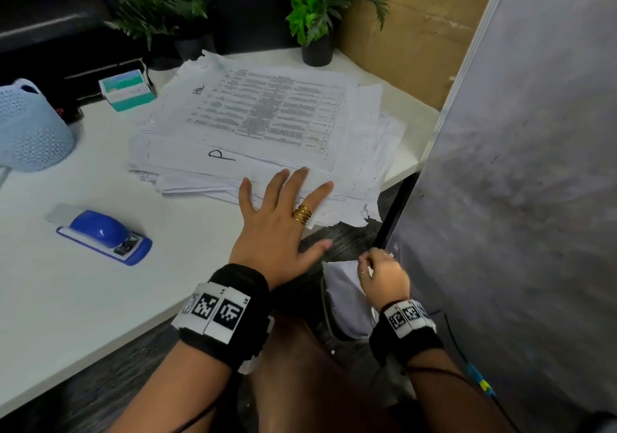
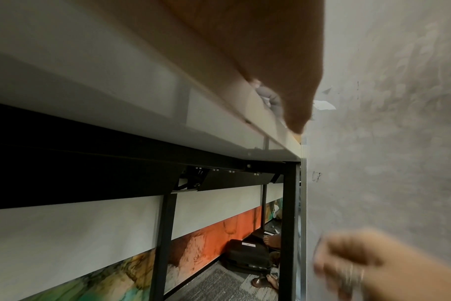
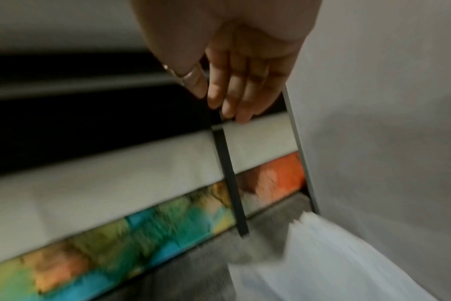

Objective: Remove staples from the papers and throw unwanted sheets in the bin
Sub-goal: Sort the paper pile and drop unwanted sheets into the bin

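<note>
White desk (image 1: 100, 299) under spread left hand (image 1: 280, 222), flat on paper stack (image 1: 267, 122) | grey partition (image 1: 534, 165) beside right hand (image 1: 384, 275), fingers loosely extended, above bin paper (image 1: 347, 302) | stapler (image 1: 103, 235) left.

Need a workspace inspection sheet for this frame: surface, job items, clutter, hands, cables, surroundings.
Surface: white desk, mostly bare at the near side.
Job's things: loose paper stack overhanging the desk's near edge; blue stapler left of it; white sheets below the desk edge.
Clutter: teal box; perforated basket; potted plants.
Hands: left hand flat on the stack; right hand low over the sheets, fingers empty.
Cables: thin black lead beside the right wrist.
Surroundings: grey partition on the right.
</note>
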Available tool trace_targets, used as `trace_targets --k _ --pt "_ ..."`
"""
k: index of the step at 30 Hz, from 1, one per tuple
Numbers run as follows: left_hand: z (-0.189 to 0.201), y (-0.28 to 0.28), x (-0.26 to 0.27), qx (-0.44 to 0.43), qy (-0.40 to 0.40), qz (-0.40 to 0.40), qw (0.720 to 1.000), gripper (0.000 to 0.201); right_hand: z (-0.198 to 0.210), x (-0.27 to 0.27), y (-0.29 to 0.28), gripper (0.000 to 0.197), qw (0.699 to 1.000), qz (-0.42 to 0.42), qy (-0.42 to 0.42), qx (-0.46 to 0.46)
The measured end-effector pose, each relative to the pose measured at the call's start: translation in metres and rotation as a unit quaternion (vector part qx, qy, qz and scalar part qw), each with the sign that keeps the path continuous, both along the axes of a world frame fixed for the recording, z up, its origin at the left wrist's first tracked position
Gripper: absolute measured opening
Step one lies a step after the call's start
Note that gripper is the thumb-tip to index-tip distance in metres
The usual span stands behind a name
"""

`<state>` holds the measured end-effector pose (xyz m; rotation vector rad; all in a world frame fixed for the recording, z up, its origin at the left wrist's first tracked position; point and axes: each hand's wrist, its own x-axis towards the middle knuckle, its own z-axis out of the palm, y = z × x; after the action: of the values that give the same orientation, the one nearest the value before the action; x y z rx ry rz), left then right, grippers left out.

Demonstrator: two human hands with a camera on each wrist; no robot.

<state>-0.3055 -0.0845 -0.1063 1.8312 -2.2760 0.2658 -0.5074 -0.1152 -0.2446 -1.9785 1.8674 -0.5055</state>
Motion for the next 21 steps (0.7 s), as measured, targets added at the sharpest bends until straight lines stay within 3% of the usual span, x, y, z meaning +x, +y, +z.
trace_targets --k 4,6,9,12,15,18,21 --pt "0.006 0.008 -0.002 -0.031 0.137 0.027 0.990 0.072 0.088 0.009 0.025 0.016 0.962 -0.042 -0.145 -0.226" --pt "0.007 0.009 -0.002 -0.033 0.160 0.066 0.984 0.069 0.124 0.017 0.027 0.014 0.941 -0.026 -0.187 -0.281" --pt "0.010 0.008 -0.004 -0.013 0.133 0.090 0.987 0.068 0.163 0.034 0.013 0.006 0.944 0.012 -0.182 -0.274" --pt "0.011 0.009 -0.003 -0.004 0.109 0.100 0.989 0.072 0.181 0.050 -0.011 0.011 0.963 0.049 -0.113 -0.238" --pt "0.012 0.009 -0.004 0.005 0.112 0.107 0.988 0.075 0.187 0.059 -0.032 0.026 0.973 0.122 -0.023 -0.195" --pt "0.011 0.009 -0.003 0.028 0.093 0.115 0.989 0.080 0.186 0.061 -0.044 0.033 0.972 0.193 0.014 -0.136" --pt "0.010 0.008 0.000 0.028 0.098 0.113 0.988 0.079 0.185 0.062 -0.049 0.030 0.973 0.188 0.023 -0.132"
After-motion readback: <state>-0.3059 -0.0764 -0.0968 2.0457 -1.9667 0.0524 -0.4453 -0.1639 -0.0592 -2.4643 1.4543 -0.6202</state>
